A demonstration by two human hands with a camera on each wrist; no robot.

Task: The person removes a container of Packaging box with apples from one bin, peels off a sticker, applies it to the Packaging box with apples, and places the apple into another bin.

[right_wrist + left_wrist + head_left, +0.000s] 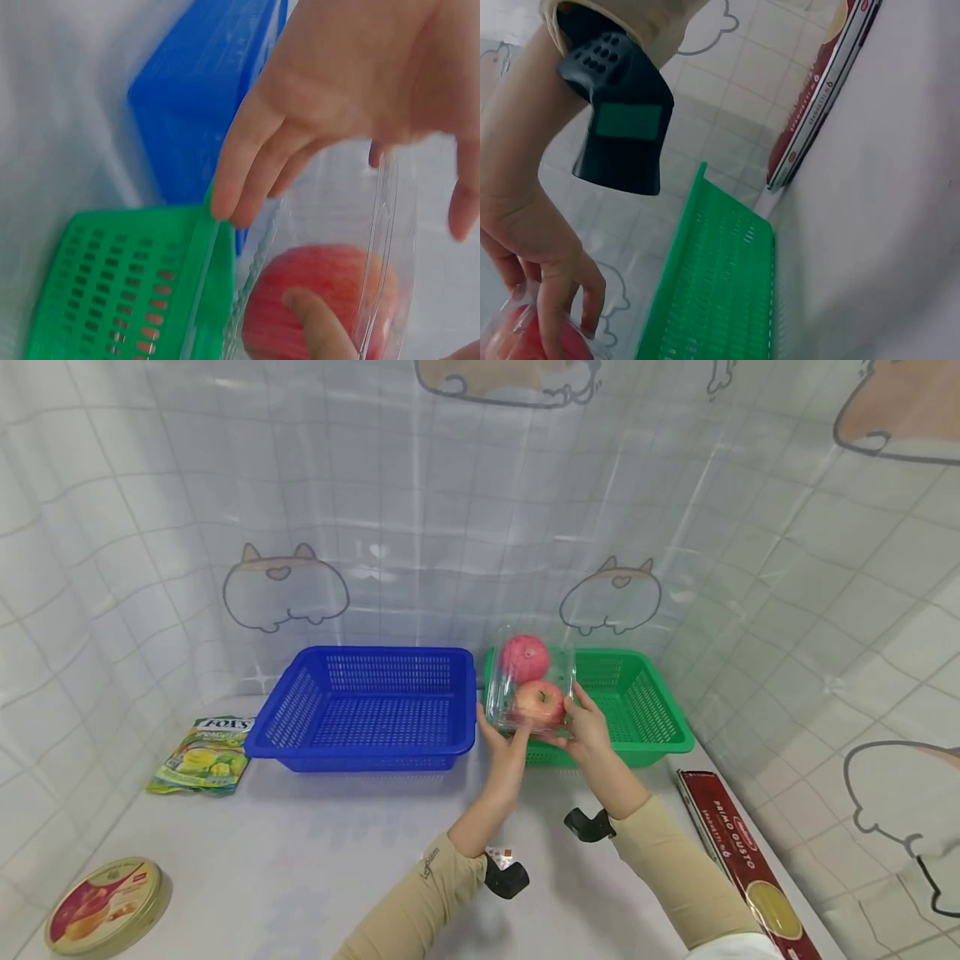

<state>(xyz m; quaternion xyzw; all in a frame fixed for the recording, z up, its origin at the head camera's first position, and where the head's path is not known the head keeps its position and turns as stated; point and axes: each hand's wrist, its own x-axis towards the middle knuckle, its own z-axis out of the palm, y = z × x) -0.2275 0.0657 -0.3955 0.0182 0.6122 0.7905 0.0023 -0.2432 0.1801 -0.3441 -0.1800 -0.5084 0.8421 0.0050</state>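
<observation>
A clear plastic fruit box [557,658] with two apples inside is held between both hands, over the left end of the green basket [663,727]. One pinkish-red apple [527,657] lies toward the far end; a paler red-yellow apple [538,703] lies toward the hands. My left hand [507,760] grips the near left corner. My right hand [590,731] holds the near right side, its thumb at the box wall. In the right wrist view a red apple [330,266] shows through the clear plastic, with a fingertip in front of it.
A blue basket [360,752] stands left of the green one. Farther left lie a FOX'S candy bag [202,756] and a round tin [105,906]. A red spaghetti pack [738,860] lies at the right. A small packet [500,857] is partly hidden by my left wrist.
</observation>
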